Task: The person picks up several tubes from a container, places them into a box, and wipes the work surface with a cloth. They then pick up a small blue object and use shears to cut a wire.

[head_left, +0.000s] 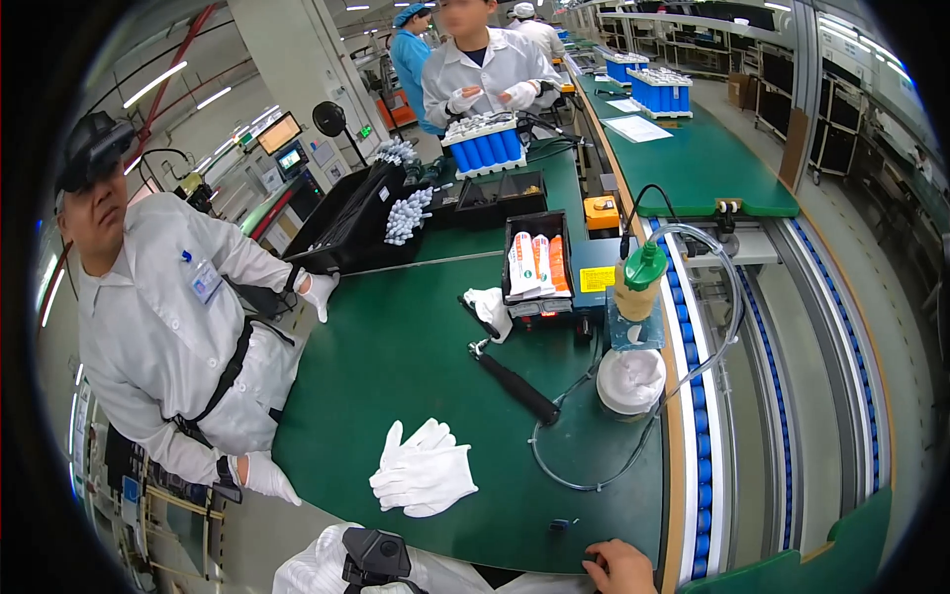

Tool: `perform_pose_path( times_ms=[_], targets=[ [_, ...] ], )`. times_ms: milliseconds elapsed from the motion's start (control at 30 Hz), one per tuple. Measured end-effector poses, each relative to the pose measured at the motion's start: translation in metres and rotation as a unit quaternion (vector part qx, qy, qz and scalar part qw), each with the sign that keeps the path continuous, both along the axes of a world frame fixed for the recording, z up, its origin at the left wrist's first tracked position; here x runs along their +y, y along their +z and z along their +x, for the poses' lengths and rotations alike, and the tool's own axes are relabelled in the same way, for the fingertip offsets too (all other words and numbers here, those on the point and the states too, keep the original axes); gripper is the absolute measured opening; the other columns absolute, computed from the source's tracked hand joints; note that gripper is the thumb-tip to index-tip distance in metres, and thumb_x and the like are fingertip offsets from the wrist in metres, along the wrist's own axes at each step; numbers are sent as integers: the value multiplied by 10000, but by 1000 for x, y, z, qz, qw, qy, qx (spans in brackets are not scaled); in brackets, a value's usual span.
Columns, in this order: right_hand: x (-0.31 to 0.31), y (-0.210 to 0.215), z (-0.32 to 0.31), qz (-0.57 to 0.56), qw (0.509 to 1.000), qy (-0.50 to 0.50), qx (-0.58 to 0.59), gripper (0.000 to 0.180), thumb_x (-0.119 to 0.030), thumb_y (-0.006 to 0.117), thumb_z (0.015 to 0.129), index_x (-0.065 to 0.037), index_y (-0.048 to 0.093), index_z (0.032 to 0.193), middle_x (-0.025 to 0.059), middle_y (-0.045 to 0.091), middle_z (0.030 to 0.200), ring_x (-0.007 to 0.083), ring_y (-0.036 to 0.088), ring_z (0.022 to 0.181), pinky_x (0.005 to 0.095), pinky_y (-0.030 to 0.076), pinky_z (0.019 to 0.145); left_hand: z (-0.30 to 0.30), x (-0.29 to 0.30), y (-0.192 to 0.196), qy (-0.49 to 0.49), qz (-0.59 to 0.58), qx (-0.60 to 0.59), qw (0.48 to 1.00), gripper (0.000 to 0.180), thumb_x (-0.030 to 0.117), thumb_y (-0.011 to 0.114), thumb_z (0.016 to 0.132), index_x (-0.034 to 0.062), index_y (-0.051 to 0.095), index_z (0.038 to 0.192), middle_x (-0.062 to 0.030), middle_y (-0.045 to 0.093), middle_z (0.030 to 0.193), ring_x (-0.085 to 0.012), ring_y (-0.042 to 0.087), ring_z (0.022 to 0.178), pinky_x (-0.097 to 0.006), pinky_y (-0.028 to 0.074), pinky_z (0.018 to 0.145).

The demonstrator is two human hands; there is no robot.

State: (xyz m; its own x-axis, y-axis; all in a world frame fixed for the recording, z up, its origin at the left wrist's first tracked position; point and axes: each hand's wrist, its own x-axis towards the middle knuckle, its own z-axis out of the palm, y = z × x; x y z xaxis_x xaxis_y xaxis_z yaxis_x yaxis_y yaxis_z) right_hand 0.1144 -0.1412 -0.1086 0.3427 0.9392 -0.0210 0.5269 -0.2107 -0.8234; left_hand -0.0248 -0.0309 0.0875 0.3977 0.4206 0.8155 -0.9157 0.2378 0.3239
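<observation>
My bare right hand [621,568] rests at the near edge of the green table, fingers loosely bent and apart, with nothing seen in them. A small dark blue piece [562,525] lies just to its left. A pair of white gloves [424,469] lies flat on the table, left of my right hand. My left sleeve, with a black device [376,554] strapped on, shows at the lower edge; the left hand itself is out of sight. Farther off lies a black-handled tool [517,382] with a hose looping near it.
A green-capped bottle [641,269] and a round white-covered container [631,381] stand at right, beside the roller conveyor [698,436]. A black bin [537,302] holds tubes. One co-worker [178,307] stands at left, gloved hands on the table edge; another stands behind a blue battery pack [485,148].
</observation>
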Motion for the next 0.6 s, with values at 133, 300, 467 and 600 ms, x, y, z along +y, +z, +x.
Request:
perform_pose_path(
  times_ms=[133,300,467,600],
  targets=[
    [2,-1,1,-11,1000,1,-1,152,-119,582,748,-47,575,881,120,545,741,295,545,693,367,433,615,3,4,2,18,-2,13,1000,463,313,425,895,135,279,1296,-95,353,1141,-284,493,883,-378,424,743],
    [3,1,1,-26,1000,0,0,165,-120,585,748,-40,578,892,120,556,750,294,551,692,363,436,615,3,5,6,40,-6,41,998,457,321,413,899,143,279,1298,-99,366,1119,-282,515,836,-384,423,725],
    [1,-1,0,-14,1000,-1,3,171,-116,586,747,-39,580,900,123,557,755,298,552,690,361,440,619,9,1,16,53,0,66,996,451,328,402,902,151,280,1299,-103,379,1098,-280,537,789,-391,423,706],
    [0,1,0,-20,1000,-2,13,171,-109,591,742,-39,583,898,123,558,757,298,554,692,360,442,624,12,-1,22,67,6,87,994,447,334,392,905,158,280,1301,-106,389,1080,-279,555,751,-395,422,691]
  ],
)
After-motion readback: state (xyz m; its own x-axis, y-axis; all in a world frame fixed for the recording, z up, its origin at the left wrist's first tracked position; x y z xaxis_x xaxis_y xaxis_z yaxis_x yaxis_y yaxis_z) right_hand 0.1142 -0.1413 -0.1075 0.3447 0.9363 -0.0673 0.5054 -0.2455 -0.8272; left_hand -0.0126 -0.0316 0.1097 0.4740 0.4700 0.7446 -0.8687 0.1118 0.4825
